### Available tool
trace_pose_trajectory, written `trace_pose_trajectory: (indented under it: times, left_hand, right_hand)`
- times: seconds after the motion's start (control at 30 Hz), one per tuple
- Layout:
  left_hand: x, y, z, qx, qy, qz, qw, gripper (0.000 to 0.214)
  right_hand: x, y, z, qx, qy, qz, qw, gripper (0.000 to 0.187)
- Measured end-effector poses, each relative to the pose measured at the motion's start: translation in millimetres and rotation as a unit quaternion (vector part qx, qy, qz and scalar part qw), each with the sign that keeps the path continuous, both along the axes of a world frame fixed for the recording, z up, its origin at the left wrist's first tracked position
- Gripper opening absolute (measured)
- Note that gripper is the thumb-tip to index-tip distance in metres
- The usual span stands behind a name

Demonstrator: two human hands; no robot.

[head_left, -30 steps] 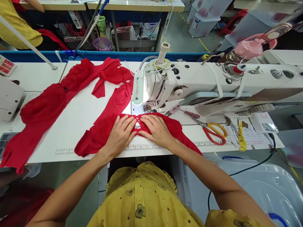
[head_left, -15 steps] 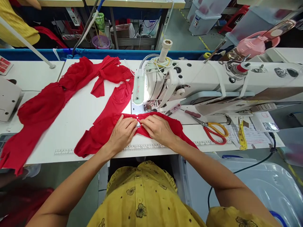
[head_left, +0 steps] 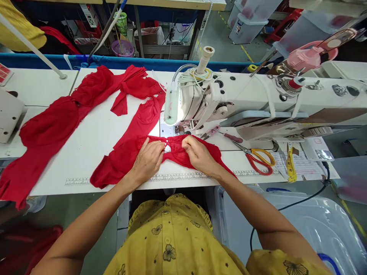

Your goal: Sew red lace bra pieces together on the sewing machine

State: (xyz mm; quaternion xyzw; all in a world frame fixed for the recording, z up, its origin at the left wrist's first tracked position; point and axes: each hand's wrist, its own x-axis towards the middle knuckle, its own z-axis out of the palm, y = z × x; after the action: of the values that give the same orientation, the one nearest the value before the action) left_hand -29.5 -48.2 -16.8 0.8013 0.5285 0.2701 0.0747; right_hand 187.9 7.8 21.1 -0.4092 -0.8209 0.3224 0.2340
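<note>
A red lace garment piece (head_left: 120, 162) lies on the white sewing table (head_left: 86, 152) just in front of the needle area of a white sewing machine (head_left: 258, 103). My left hand (head_left: 147, 160) rests on the fabric with its fingers curled and pinching the upper edge near the middle. My right hand (head_left: 197, 152) pinches the same edge a little to the right, with the fingers closed on the cloth. Between the two hands thin crossed red straps show over the needle plate. A chain of joined red pieces (head_left: 74, 110) trails away to the back left.
Scissors with yellow and red handles (head_left: 258, 158) and a yellow tape measure (head_left: 291, 164) lie to the right. Small snips (head_left: 209, 133) lie by the machine base. A clear plastic bin (head_left: 309, 225) stands at the lower right. A printed ruler runs along the table's front edge.
My hands went from lying flat on the fabric to pinching its upper edge. The right hand moved slightly right and up, lifting the cloth a little.
</note>
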Motion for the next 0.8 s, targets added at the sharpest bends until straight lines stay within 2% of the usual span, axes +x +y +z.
trace_pose_trajectory:
  times: [0.1,0.2,0.27,0.33,0.47,0.57,0.67,0.8]
  left_hand:
    - [-0.5,-0.1,2.9,-0.008,-0.01,-0.005,1.0,0.023]
    - [-0.2,1.8,9.1,0.006,-0.02,-0.012,1.0,0.022]
    - [0.7,4.8,13.0,0.023,-0.021,-0.01,0.999,0.022]
    - [1.9,8.5,14.6,0.033,-0.012,-0.013,0.999,0.023]
    - [2.8,12.8,9.7,0.026,0.048,-0.022,0.998,0.029]
    - [1.7,11.9,4.0,0.025,0.089,-0.02,0.996,0.031]
    - [0.7,10.1,1.1,0.026,0.088,-0.017,0.996,0.032]
    - [0.3,8.9,1.1,0.015,0.064,-0.016,0.998,0.032]
  right_hand:
    - [12.7,-8.7,6.7,-0.005,-0.019,-0.006,1.0,0.03]
    - [10.7,-9.9,2.2,0.081,-0.047,0.021,0.995,0.028]
    - [2.9,-4.1,-3.9,0.148,-0.047,0.044,0.987,0.022]
    - [-6.7,4.6,-9.8,0.186,-0.062,0.061,0.979,0.025]
    - [-19.5,18.0,-18.9,0.2,-0.126,0.067,0.969,0.026]
    - [-19.2,19.5,-24.3,0.203,-0.129,0.047,0.97,0.026]
    - [-15.9,17.2,-26.9,0.206,-0.112,0.035,0.972,0.029]
    - [-15.0,16.0,-24.9,0.229,-0.143,0.055,0.961,0.033]
